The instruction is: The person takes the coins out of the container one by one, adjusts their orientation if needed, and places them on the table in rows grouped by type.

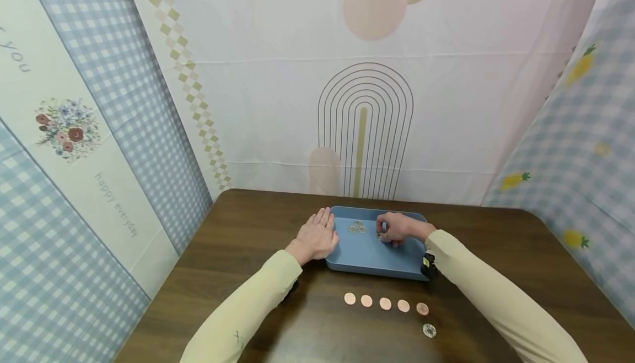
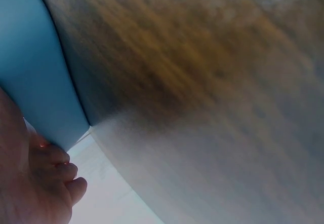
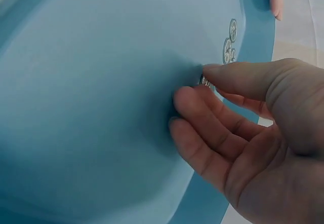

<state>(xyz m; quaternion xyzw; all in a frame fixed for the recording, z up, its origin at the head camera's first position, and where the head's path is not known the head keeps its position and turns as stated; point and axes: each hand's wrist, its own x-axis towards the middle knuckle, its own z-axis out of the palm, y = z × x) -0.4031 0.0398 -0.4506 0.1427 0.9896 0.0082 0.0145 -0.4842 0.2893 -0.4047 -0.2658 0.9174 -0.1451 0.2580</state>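
My right hand reaches into the blue tray. In the right wrist view its thumb and curled fingers pinch a silver coin close to the tray floor. Left of it, three silver coins lie grouped in the tray; the right wrist view shows raised patterns on them. My left hand rests on the tray's left edge with straight fingers and holds nothing. The left wrist view catches only part of that hand beside the tray wall.
In front of the tray, a row of several copper coins lies on the dark wooden table. A patterned silver coin sits below the row's right end. A printed cloth hangs behind the table.
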